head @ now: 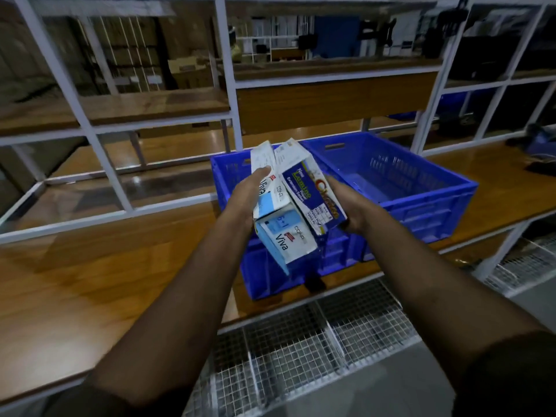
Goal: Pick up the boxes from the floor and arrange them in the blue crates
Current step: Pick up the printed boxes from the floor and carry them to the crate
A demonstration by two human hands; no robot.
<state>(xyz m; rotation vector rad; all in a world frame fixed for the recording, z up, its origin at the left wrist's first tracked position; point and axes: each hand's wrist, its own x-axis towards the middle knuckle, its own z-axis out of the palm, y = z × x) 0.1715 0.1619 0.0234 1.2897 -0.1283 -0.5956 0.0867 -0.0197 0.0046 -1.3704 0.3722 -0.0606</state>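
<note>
1. Between the two hands, above the near crate, sits a bundle of three cartons, all tilted.
2. The left hand (pixel 248 194) presses its straight fingers flat against the outer side of a white and pale blue Viva box (pixel 264 191).
3. A second Viva box (pixel 285 239) hangs lower, below both sets of fingers, its front face turned up.
4. The right hand (pixel 350 206) curls its fingers round the underside of a dark blue Lamino box (pixel 310 191), which leans against the first Viva box.
5. Two blue crates stand side by side, touching, on the wooden shelf (pixel 90 266): the near crate (pixel 270 275) directly under the fingers, the far crate (pixel 421 188) just right of the right hand's fingers.
6. Beneath the forearms runs a white wire mesh rack (pixel 285 350).
</note>
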